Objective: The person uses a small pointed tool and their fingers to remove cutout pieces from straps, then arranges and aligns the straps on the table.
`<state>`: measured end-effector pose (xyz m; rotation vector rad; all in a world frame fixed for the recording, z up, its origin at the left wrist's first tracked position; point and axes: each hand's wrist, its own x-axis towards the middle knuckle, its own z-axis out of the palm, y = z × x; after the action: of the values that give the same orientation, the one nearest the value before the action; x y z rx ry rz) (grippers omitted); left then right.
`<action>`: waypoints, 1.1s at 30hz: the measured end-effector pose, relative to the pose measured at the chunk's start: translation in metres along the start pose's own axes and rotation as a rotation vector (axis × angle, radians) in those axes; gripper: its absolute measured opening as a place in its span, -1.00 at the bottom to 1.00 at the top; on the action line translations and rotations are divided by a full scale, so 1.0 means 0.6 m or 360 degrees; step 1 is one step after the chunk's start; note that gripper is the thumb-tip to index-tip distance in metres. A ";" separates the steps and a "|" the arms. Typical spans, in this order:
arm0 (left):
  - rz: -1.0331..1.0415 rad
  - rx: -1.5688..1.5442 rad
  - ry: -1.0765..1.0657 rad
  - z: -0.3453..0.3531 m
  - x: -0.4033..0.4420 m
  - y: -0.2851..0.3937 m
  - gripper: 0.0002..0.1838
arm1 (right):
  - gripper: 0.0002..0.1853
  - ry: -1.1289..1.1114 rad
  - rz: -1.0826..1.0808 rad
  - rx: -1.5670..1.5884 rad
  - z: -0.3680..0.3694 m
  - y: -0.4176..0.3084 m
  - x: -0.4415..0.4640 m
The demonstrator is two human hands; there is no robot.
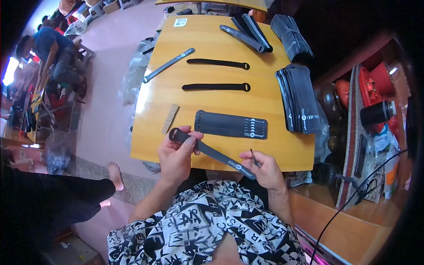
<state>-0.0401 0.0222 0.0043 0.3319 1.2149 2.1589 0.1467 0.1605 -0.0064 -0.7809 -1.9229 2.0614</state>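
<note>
My left hand [177, 154] pinches a grey strap [216, 154] near its end with the hole. The strap slants down to the right, and its printed end lies at the fingers of my right hand [265, 170]. My right hand is closed, with a small thin dark item [253, 155] sticking up between its fingers. Just beyond both hands, a fanned stack of grey straps [225, 124] lies on the yellow table [221, 161]. A brown segmented strip [170, 118] is left of the stack. Two black straps [218, 63] [216, 87] and one grey strap [168, 66] lie farther back.
Bundles of grey straps [291, 37] [300, 99] line the table's right side, with folded straps [249, 33] at the back. A shelf [351, 132] with a black cylinder [377, 113] and a cable [340, 210] is at right. Another person [55, 48] sits at far left.
</note>
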 end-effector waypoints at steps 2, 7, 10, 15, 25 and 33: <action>-0.0039 -0.0037 0.0056 0.001 0.005 -0.004 -0.73 | -0.60 -0.0133 0.0117 0.0621 -0.008 -0.006 -0.004; 0.0060 0.0082 0.0049 -0.003 0.011 -0.024 -0.74 | -0.80 -0.0074 0.0083 0.0989 -0.014 -0.002 -0.001; -0.0133 0.0068 0.0042 -0.007 0.010 -0.021 -0.77 | -0.86 0.0100 0.0177 0.0688 -0.023 -0.010 -0.001; -0.0380 0.0346 -0.0050 -0.046 -0.002 -0.014 -0.84 | -0.89 0.0302 0.0122 0.0213 -0.032 -0.018 0.001; -0.0463 0.0418 0.0018 -0.043 0.013 -0.013 -0.85 | -0.91 0.0564 0.0060 -0.0407 -0.051 -0.015 0.023; -0.0141 0.1147 0.0013 -0.040 0.038 -0.018 -0.91 | -0.93 0.0653 0.0182 -0.0482 -0.066 -0.007 0.043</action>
<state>-0.0656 0.0244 -0.0198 0.5502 1.9444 1.5798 0.1447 0.2077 -0.0083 -1.2916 -2.0012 1.5196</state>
